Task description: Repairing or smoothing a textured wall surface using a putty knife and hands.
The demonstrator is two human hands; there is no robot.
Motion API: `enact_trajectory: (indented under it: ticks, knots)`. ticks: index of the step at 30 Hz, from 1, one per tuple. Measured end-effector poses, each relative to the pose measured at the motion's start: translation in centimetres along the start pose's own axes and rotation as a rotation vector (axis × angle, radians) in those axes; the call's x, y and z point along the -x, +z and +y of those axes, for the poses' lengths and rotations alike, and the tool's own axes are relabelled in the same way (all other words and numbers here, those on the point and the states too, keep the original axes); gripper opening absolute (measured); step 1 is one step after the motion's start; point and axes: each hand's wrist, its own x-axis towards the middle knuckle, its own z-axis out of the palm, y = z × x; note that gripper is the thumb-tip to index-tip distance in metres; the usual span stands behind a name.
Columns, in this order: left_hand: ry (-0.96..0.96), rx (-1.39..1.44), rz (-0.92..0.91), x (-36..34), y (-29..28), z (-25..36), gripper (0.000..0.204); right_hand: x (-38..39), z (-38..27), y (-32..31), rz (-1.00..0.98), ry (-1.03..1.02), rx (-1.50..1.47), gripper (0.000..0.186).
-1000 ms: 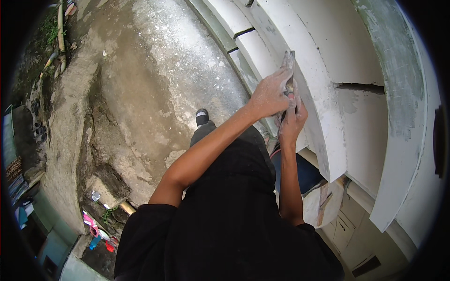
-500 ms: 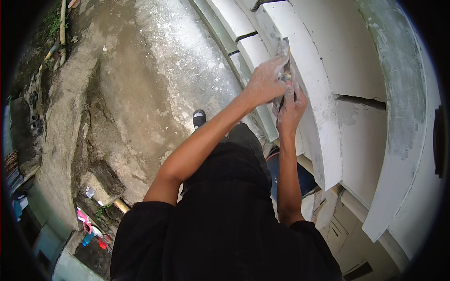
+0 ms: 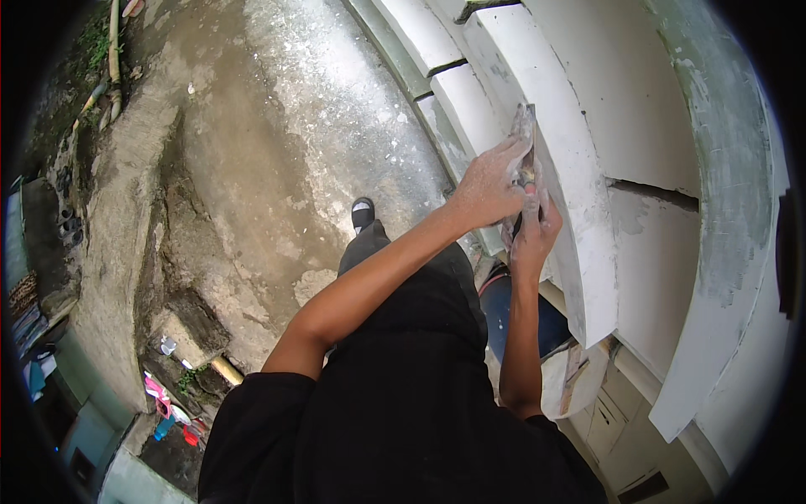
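Observation:
A putty knife (image 3: 530, 188) with a reddish part on its handle is held along the side of a white plastered ledge (image 3: 579, 227). My right hand (image 3: 536, 235), dusted with pale powder, is wrapped round its handle. My left hand (image 3: 494, 186), whitened too, grips the tool farther up, its fingers stretched along the blade. The blade points away from me; its far end lies at the ledge's side face, though whether it touches is hard to see. My fingers cover much of the tool.
Stepped white mouldings and a wall (image 3: 655, 244) with dark gaps run along the right. Below my right forearm stands a dark blue bucket (image 3: 525, 323). Rough concrete ground (image 3: 243, 151) with white spatter spreads left. A broken concrete block (image 3: 189, 332) and colourful items lie at lower left.
Both hands and the putty knife have moved nearer to me along the ledge and slightly right. Both hands keep hold of the tool.

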Motion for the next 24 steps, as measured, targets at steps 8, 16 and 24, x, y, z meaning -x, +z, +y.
enact_trajectory:
  ticks: [8, 16, 24]
  knots:
    - [0.152, -0.071, 0.125, -0.7, 0.0, -0.6, 0.048, -0.1, 0.1, 1.0, 0.038, -0.049, 0.034, 0.031]
    - [-0.036, -0.021, -0.041, -1.9, -1.4, -1.2, 0.064, -1.4, 0.6, 1.7, 0.017, -0.031, 0.057, 0.027]
    - [-0.059, 0.040, -0.004, -2.2, -2.0, 0.3, 0.062, -1.8, -1.2, 1.8, 0.013, 0.100, -0.067, 0.029]
